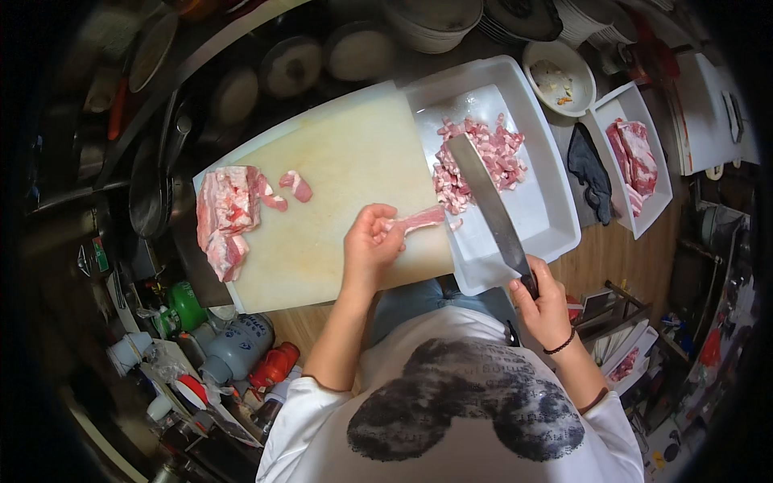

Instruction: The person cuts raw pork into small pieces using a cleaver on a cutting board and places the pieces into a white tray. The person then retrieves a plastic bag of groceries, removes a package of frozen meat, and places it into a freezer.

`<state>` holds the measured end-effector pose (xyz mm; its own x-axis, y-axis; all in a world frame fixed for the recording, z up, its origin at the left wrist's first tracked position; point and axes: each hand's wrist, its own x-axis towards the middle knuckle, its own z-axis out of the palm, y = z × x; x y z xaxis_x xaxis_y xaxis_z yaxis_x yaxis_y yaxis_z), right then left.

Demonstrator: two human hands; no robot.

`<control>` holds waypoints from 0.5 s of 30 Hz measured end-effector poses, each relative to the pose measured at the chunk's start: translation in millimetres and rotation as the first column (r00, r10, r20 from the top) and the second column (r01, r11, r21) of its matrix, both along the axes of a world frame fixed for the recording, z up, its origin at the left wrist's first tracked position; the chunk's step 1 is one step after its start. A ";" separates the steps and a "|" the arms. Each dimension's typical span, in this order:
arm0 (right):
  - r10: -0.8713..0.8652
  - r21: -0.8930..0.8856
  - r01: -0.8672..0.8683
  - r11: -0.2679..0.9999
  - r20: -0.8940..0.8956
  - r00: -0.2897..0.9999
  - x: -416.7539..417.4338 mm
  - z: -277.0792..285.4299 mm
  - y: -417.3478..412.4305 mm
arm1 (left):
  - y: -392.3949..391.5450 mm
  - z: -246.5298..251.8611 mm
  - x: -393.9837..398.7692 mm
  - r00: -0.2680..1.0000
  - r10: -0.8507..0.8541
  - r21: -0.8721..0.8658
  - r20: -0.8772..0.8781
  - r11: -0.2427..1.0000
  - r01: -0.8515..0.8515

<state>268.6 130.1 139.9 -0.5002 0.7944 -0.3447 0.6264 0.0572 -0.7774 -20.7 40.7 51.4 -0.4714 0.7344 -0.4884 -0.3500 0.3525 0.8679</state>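
Note:
My left hand (374, 241) pinches a strip of raw meat (426, 218) near the right edge of the white cutting board (326, 163). In my right hand (540, 299) is the handle of a long-bladed kitchen knife (489, 193). Its blade reaches over the white plastic tub (543, 211), which stands against the board's right end. Diced raw meat (483, 151) lies heaped inside, partly hidden behind the blade. At the board's left end rests a fatty slab of raw meat (226, 211), with a loose cut piece (296, 185) beside it.
Right of the tub lie a dark cloth-like item (589, 172) and a smaller white tray (655, 208) holding raw meat (633, 157). A white bowl with scraps (558, 78) and stacked dishes (432, 24) stand behind. Gas cylinders (238, 347) are on the floor at left.

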 end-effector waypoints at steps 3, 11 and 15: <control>0.064 -0.092 -0.071 0.993 -0.079 0.995 -4.2 -3.0 0.1 | -7.3 -14.1 7.2 0.980 -0.040 -0.125 -0.194 0.992 0.016; -0.112 -0.518 -0.005 0.855 -0.195 0.974 -20.5 -40.8 -11.6 | -25.1 -6.0 -2.7 0.513 -0.241 -0.274 -0.824 0.962 0.011; 0.081 -0.219 -0.083 0.972 -0.015 0.997 1.1 -23.3 1.6 | -22.3 -3.8 -3.6 0.164 -0.119 -0.109 -0.979 0.992 0.065</control>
